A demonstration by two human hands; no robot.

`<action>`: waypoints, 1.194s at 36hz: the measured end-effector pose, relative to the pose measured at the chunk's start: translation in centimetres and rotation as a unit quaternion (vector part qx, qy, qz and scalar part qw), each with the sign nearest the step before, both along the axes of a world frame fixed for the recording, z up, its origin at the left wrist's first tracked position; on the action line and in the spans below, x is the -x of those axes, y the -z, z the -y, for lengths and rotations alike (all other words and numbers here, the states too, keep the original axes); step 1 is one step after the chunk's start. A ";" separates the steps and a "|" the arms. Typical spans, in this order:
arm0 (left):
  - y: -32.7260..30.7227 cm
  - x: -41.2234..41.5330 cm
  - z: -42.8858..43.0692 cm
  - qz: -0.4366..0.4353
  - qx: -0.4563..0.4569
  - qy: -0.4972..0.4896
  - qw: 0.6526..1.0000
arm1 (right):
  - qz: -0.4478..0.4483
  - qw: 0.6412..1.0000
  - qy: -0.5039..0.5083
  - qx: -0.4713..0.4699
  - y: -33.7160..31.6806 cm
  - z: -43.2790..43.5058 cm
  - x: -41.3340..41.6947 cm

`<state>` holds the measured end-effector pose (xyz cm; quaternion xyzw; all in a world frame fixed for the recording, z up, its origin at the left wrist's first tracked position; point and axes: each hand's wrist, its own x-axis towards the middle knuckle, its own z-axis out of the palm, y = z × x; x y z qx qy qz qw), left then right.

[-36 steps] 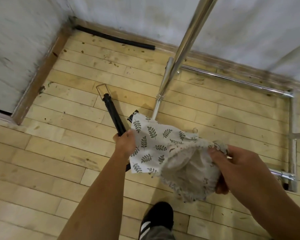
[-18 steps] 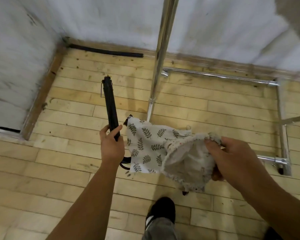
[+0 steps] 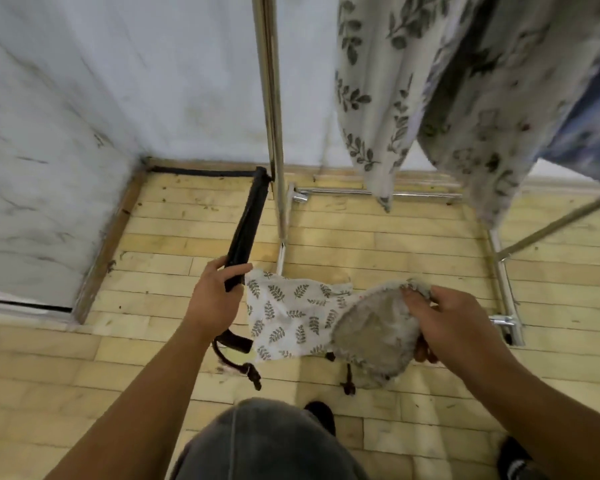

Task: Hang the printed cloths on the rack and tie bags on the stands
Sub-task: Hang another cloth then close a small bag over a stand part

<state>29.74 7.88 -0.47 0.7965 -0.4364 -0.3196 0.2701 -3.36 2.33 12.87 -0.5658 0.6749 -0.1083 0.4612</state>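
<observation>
Head view: stand (image 3: 248,230) raised higher (cloths (image 3: 371,81) now visible).

Room corner sits far left. Left wall (image 3: 49,150) and far wall (image 3: 187,81): white, scuffed, with grey smears and dark streaks. Floor (image 3: 378,244): pale yellow wood planks in left-right rows, worn, with dark specks that are denser near the walls. Brown wooden skirting (image 3: 108,244) along the left wall's foot, chipped; same along the far wall. Black strip (image 3: 201,172) lies at the far wall's base, starting at the corner. Near left: dark gap (image 3: 21,304) under a white ledge. Light even, soft.
</observation>
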 end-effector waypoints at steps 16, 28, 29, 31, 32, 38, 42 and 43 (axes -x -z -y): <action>-7.5 4.1 -3.0 0.061 -0.054 0.000 0.997 | 0.030 0.998 0.029 0.041 -5.7 -2.7 8.5; -10.5 7.5 -4.9 0.122 -0.042 0.098 0.987 | 0.045 0.996 0.036 0.065 -6.6 -2.5 12.2; -11.1 7.8 -4.6 0.126 -0.037 0.110 0.985 | 0.046 0.996 0.037 0.067 -6.8 -2.5 12.5; -12.2 8.5 -4.0 0.132 -0.025 0.135 0.982 | 0.055 0.995 0.040 0.068 -7.1 -2.5 13.2; -12.8 8.8 -3.6 0.135 -0.019 0.147 0.980 | 0.059 0.995 0.041 0.069 -7.2 -2.5 13.5; -15.8 10.9 -1.6 0.162 -0.006 0.226 0.961 | 0.065 0.994 0.035 0.075 -7.1 -2.5 15.1; -17.2 12.3 -0.5 0.167 -0.014 0.270 0.948 | 0.074 0.994 0.027 0.080 -6.6 -2.9 16.3; -17.5 12.6 -0.3 0.164 -0.017 0.278 0.946 | 0.072 0.994 0.027 0.083 -6.3 -3.0 16.5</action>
